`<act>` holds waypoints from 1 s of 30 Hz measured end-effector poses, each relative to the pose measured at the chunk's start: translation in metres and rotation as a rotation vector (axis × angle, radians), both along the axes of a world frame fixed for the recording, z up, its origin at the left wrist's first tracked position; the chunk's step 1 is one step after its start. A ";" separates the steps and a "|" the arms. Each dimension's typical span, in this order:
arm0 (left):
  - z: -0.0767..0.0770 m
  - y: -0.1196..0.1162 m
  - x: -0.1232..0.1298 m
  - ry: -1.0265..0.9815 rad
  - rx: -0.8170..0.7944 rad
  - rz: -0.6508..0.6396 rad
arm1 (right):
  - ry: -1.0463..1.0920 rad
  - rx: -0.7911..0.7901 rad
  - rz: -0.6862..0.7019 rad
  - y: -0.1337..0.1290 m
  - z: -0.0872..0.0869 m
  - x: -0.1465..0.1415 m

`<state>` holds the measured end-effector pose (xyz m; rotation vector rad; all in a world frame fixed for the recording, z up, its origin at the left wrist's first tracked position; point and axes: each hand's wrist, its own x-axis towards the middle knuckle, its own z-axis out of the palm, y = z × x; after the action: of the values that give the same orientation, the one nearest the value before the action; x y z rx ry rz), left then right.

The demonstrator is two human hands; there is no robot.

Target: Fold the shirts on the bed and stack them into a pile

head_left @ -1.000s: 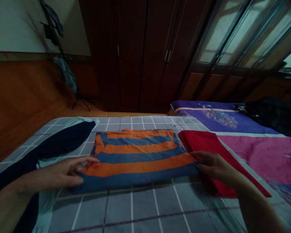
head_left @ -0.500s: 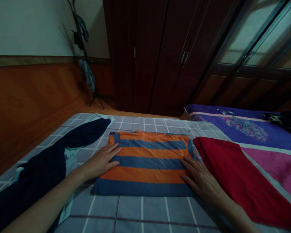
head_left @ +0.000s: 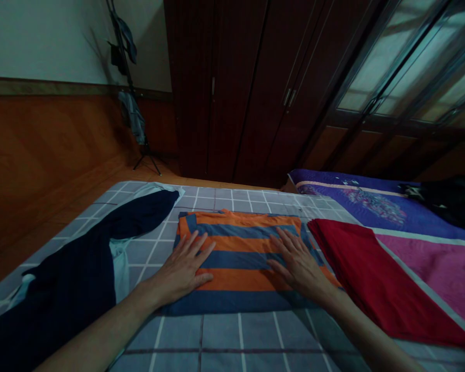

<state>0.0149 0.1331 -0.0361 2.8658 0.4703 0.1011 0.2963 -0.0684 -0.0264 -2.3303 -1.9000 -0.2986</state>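
An orange and blue striped shirt [head_left: 236, 258] lies flat, folded into a wide rectangle with its neckline at the far side. Over its left part rests my left hand [head_left: 186, 263], palm down with fingers spread. My right hand [head_left: 298, 261] is over the right part, its fingers also spread and holding nothing. To the left lies a dark navy garment [head_left: 81, 263] with pale blue cloth showing from under it. A folded red cloth [head_left: 364, 279] sits close to the shirt's right side.
Everything lies on a grey checked bed sheet [head_left: 217, 341]. Purple and pink bedding [head_left: 411, 222] extends to the right, with a dark heap [head_left: 449, 199] on it. Beyond the bed stand a dark wooden wardrobe [head_left: 232, 103] and a coat stand [head_left: 126, 67] with hanging things.
Both hands have moved inward over the shirt from its side edges, and their fingers are spread wider. The view has shifted slightly.
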 end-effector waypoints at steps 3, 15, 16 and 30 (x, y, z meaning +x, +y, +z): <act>-0.002 -0.001 -0.001 0.049 -0.056 0.027 | 0.018 -0.101 -0.057 0.023 -0.001 0.005; -0.006 -0.014 -0.001 -0.003 -0.120 -0.116 | 0.102 -0.124 0.114 0.075 -0.001 -0.033; -0.006 -0.013 -0.001 -0.001 -0.124 -0.111 | 0.091 -0.107 0.054 0.080 -0.001 -0.029; -0.012 -0.007 0.002 0.003 -0.044 0.014 | 0.103 -0.102 0.226 0.133 -0.004 -0.059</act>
<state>0.0169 0.1265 -0.0486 2.8208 0.4877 0.0877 0.2369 0.0651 -0.0303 -2.1157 -2.1466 -0.0593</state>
